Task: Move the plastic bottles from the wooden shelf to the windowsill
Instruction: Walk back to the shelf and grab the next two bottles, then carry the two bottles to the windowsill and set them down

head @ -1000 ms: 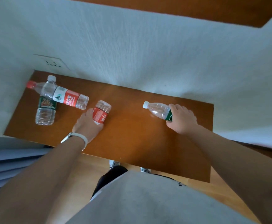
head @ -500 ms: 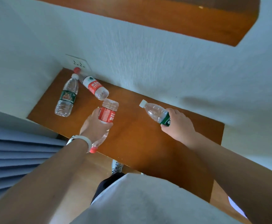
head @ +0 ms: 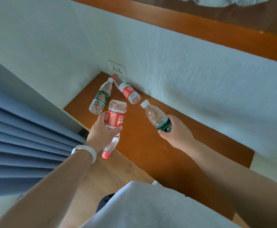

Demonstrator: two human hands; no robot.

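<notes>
My left hand has a closed grip round the red-label bottle, cap down, held over the wooden shelf's front edge. My right hand grips the green-label bottle w/ white cap pointing toward the wall, above the shelf's middle. Two more bottles lie at the shelf's far left corner by the wall socket: a green-label one & a red-label one, necks nearly touching. White wristband on my left wrist; blue curtain to the left.

Both bare forearms reaching forward, left hand grip closed, white wristband, right hand grip closed
</notes>
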